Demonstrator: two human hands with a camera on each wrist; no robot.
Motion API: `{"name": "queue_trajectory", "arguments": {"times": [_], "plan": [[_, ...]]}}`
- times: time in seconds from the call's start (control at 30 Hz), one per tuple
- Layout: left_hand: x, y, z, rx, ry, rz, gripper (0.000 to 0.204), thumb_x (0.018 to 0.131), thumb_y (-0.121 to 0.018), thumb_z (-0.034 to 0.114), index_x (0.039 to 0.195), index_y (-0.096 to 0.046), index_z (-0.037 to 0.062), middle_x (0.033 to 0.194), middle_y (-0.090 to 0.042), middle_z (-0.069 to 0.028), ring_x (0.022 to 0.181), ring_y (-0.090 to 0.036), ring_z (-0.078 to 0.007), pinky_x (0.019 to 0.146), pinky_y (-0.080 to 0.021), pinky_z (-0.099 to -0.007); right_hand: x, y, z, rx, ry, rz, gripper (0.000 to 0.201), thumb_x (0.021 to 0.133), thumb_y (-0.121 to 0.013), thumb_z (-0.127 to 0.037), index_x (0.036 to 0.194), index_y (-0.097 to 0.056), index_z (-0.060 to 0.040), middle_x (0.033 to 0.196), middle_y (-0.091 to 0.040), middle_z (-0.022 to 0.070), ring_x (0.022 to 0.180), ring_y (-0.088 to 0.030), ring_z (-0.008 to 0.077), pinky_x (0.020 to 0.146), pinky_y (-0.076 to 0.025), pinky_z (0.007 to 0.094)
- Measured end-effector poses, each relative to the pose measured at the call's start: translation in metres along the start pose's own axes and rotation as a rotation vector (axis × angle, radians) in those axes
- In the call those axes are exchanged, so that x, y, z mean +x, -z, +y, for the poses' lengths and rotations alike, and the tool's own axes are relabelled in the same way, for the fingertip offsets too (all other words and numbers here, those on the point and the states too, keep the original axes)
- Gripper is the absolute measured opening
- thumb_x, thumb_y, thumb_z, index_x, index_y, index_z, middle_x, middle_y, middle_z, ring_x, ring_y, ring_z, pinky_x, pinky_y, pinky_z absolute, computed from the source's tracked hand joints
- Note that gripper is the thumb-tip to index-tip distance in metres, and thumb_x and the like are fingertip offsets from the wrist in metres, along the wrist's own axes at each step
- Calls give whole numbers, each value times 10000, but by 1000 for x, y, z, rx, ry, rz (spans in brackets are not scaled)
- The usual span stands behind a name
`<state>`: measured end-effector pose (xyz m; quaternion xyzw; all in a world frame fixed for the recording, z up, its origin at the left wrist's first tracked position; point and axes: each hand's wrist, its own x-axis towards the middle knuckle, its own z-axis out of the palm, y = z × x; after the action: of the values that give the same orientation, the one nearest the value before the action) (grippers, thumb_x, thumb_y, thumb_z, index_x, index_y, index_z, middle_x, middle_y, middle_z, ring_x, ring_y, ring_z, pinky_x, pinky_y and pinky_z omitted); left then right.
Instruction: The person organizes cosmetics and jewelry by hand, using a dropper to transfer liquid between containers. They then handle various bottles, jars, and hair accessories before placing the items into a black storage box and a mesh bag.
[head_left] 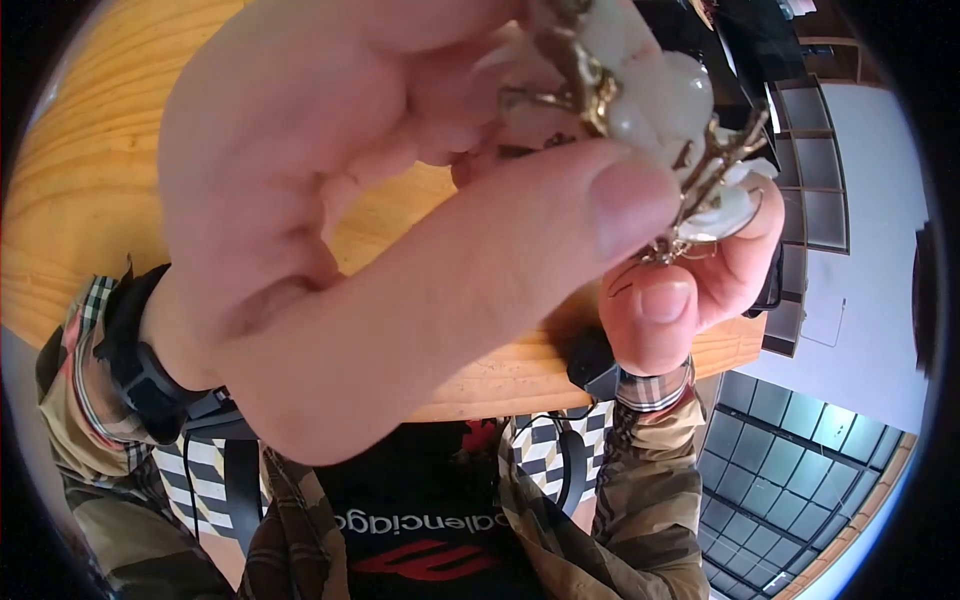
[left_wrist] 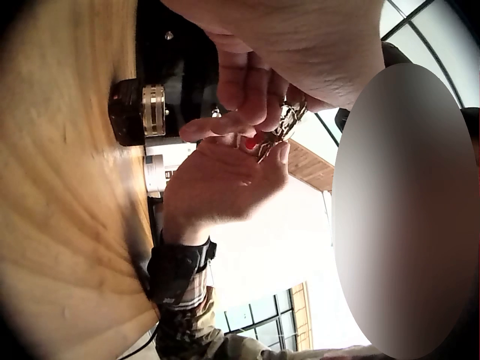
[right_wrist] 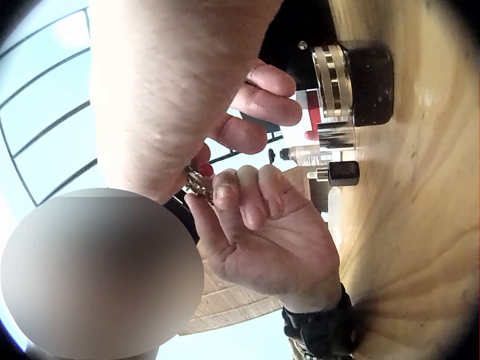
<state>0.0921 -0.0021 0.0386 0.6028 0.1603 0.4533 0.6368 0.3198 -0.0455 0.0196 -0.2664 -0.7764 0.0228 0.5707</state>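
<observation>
A gold, branch-like ornament with glossy white petal-shaped pieces [head_left: 665,95] is held up close to the head camera. My left hand [head_left: 370,220] fills much of the head view, its thumb pressed along the ornament's lower side and the other fingers curled behind. At the ornament's right lower end my right hand [head_left: 690,290] pinches it between thumb and fingers. Both hands also meet at the gold piece [left_wrist: 289,120] in the left wrist view, with a small red spot beside it. In the right wrist view the gold piece [right_wrist: 196,182] is partly hidden by fingers.
Below the hands lies a wooden table [head_left: 60,200]. A dark jar with a gold band [right_wrist: 371,82] stands on it, near a small dark bottle [right_wrist: 344,173] and other small containers. Shelves [head_left: 812,160] are at the right of the head view.
</observation>
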Motion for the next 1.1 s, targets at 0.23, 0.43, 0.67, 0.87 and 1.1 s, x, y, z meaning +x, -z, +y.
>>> {"name": "queue_trajectory", "arguments": {"times": [0.23, 0.43, 0.67, 0.87, 1.1], "plan": [[-1, 5, -1, 85, -34, -21, 307, 952, -645, 160, 1151, -527, -42, 904, -645, -93, 787, -610, -117, 741, -489, -256, 1, -11, 3, 29, -49, 35, 345, 834, -750, -111, 1087, -597, 65, 1018, -701, 208, 839, -691, 229, 753, -574, 310], [2, 8, -3, 160, -70, -41, 283, 945, -639, 136, 1141, -534, -40, 914, -644, -93, 802, -615, -121, 758, -492, -261, 2, -13, 1, 52, -84, 66, 345, 829, -745, -119, 1079, -603, 70, 987, -718, 189, 804, -694, 199, 736, -562, 295], [3, 12, -5, 129, -89, -136, 234, 942, -627, 108, 1107, -550, -39, 978, -624, -112, 840, -623, -133, 793, -492, -271, 4, -17, -4, 87, -141, 94, 339, 832, -737, -129, 1069, -607, 75, 963, -728, 172, 782, -693, 181, 725, -554, 287], [2, 7, -10, 94, -112, -100, 238, 955, -621, 114, 1118, -544, -42, 972, -609, -106, 847, -619, -139, 790, -493, -277, 2, -3, -11, -38, -210, -142, 483, 902, -703, -329, 1133, -487, 36, 1041, -571, 115, 936, -546, 163, 904, -467, 342], [1, 5, -5, 37, -59, -88, 281, 893, -684, 63, 1131, -555, -12, 994, -606, -97, 847, -618, -141, 785, -490, -269, 4, 2, -5, -27, -198, -145, 470, 896, -715, -335, 1105, -508, 32, 1013, -582, 114, 903, -555, 170, 869, -468, 340]]}}
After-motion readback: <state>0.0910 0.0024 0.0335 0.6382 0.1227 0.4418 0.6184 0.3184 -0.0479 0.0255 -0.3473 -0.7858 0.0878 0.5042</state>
